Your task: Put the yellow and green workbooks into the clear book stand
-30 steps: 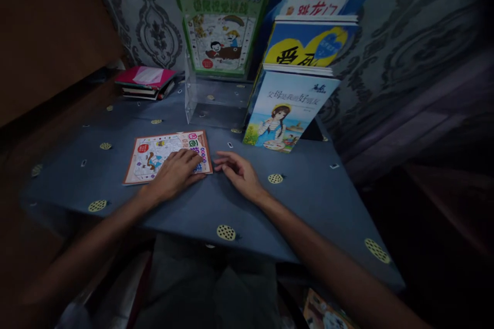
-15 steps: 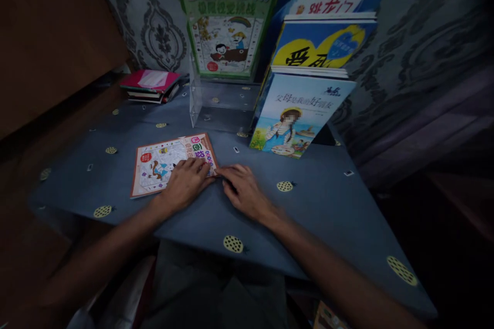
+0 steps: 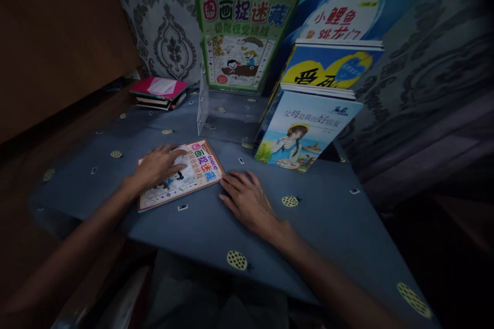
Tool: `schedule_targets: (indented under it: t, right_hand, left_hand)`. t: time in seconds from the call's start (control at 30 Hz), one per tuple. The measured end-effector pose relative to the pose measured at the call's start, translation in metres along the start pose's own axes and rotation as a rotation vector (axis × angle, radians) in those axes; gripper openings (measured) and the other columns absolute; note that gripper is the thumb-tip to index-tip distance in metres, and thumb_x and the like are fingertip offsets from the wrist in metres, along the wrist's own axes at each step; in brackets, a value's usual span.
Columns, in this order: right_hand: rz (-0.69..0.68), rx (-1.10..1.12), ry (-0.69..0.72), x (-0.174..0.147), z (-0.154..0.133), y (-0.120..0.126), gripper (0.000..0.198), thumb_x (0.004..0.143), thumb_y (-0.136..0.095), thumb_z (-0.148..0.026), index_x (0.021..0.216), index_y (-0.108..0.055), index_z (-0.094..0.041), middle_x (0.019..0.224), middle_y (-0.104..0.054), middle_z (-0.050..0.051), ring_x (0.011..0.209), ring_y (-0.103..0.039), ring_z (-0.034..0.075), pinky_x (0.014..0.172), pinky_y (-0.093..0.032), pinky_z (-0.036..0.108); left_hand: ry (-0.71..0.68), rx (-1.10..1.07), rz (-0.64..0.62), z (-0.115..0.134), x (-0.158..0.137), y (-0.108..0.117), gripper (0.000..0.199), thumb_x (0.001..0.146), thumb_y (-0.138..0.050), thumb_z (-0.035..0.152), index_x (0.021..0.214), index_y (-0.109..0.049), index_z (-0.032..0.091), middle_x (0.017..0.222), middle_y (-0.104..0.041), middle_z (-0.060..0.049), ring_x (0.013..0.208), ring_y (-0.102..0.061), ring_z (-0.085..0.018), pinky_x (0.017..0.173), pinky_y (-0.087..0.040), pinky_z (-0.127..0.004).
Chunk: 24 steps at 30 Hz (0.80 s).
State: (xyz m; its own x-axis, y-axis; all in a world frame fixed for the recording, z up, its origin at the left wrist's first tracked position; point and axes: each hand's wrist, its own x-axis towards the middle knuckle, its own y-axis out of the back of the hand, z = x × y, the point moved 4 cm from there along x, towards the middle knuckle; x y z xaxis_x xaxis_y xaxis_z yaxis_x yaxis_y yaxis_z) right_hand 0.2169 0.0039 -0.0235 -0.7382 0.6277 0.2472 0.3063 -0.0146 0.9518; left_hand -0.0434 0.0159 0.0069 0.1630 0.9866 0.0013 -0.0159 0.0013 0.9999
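A thin picture book point(image 3: 198, 177) with an orange-brown border and colourful Chinese title lies flat, turned sideways, on the blue tablecloth. My left hand point(image 3: 158, 165) lies over the far-left part of its cover with fingers spread, hiding some of the drawing. Just off the book's right end, my right hand point(image 3: 247, 198) rests on the cloth, palm down with fingers apart. Its fingertips are at the book's corner, touching it or nearly so. Neither hand grips anything.
Behind the book, a clear acrylic stand point(image 3: 227, 126) holds an upright green picture book point(image 3: 247, 36). To its right, a light-blue book point(image 3: 304, 128) fronts stepped rows of books, including a blue-and-yellow one point(image 3: 332, 67). A small pile with a pink cover point(image 3: 158, 87) sits at back left.
My left hand has slid left across the cover, from the title end to the other end, uncovering the title. My right hand's fingers have spread. The view has tilted up slightly.
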Motion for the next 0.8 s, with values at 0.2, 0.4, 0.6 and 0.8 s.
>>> schedule_targets:
  t: [0.2, 0.4, 0.6, 0.8]
  right_hand:
    - [0.013, -0.038, -0.128, 0.019, 0.025, -0.004, 0.049, 0.104, -0.045, -0.042, 0.144, -0.057, -0.015, 0.147, -0.059, 0.016, 0.139, -0.049, 0.033, 0.114, -0.039, 0.057]
    - [0.01, 0.022, -0.264, 0.034, 0.049, -0.009, 0.054, 0.106, -0.035, -0.044, 0.145, -0.055, -0.012, 0.149, -0.056, 0.017, 0.142, -0.047, 0.031, 0.115, -0.038, 0.051]
    - [0.03, 0.038, -0.286, 0.031, 0.046, -0.017, 0.056, 0.103, -0.04, -0.041, 0.148, -0.05, -0.009, 0.154, -0.05, 0.02, 0.145, -0.044, 0.034, 0.118, -0.032, 0.055]
    - [0.061, 0.078, -0.254, 0.028, 0.044, -0.018, 0.053, 0.101, -0.041, -0.037, 0.148, -0.05, -0.014, 0.155, -0.05, 0.018, 0.145, -0.043, 0.033, 0.118, -0.03, 0.056]
  left_hand:
    - [0.116, 0.083, -0.04, 0.016, -0.009, 0.011, 0.052, 0.098, -0.045, 0.058, 0.14, -0.057, 0.029, 0.116, -0.065, -0.012, 0.106, -0.065, -0.032, 0.079, -0.051, -0.036]
    - [0.128, 0.082, -0.084, 0.038, -0.016, 0.01, 0.044, 0.099, -0.047, 0.052, 0.13, -0.061, 0.024, 0.11, -0.071, -0.012, 0.094, -0.071, -0.03, 0.073, -0.049, -0.034]
    - [0.132, 0.017, -0.04, 0.03, -0.012, 0.002, 0.045, 0.101, -0.042, 0.05, 0.131, -0.058, 0.02, 0.1, -0.075, -0.011, 0.091, -0.072, -0.031, 0.072, -0.049, -0.035]
    - [0.179, 0.039, 0.043, 0.033, -0.006, -0.003, 0.043, 0.103, -0.037, 0.044, 0.128, -0.061, 0.019, 0.108, -0.07, -0.015, 0.1, -0.067, -0.033, 0.078, -0.052, -0.04]
